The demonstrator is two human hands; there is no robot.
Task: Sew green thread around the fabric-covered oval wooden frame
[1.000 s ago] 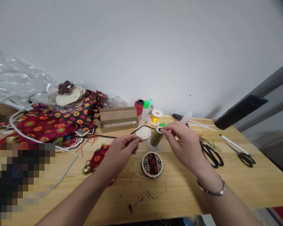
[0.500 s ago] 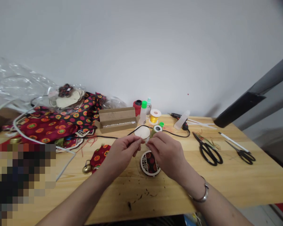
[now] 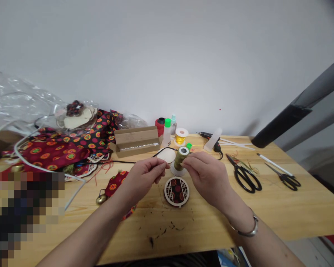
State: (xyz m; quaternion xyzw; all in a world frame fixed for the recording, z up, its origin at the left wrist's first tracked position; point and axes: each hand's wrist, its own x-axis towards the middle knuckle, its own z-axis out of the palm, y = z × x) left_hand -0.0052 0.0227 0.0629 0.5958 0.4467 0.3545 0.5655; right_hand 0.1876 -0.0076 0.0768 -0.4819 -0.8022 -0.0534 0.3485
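My left hand (image 3: pixel 149 171) is closed, thumb and forefinger pinched on something too fine to make out. To its right, my right hand (image 3: pixel 207 172) is also pinched, its fingertips beside the spool of olive-green thread (image 3: pixel 180 158); what it holds is too small to see. The spool stands upright on the table between the hands. Below them lies a round ornament (image 3: pixel 177 191) with a white lattice rim over dark patterned fabric. A pale round disc (image 3: pixel 166 155) rests behind my left fingertips. Partly behind my left forearm is a red patterned fabric piece (image 3: pixel 114 184) with a brass bell (image 3: pixel 101 199).
Black scissors (image 3: pixel 246 178) and smaller scissors (image 3: pixel 288 181) lie at right. Behind stand a cardboard box (image 3: pixel 136 142), a green-capped bottle (image 3: pixel 167 135), a yellow cord spool (image 3: pixel 180 136) and a glue gun (image 3: pixel 211 138). Patterned fabric (image 3: pixel 69 144) is heaped at left.
My hands have moved apart: the right hand has shifted right and away from the left, uncovering the green spool and the round ornament. My left hand stays pinched in nearly the same place.
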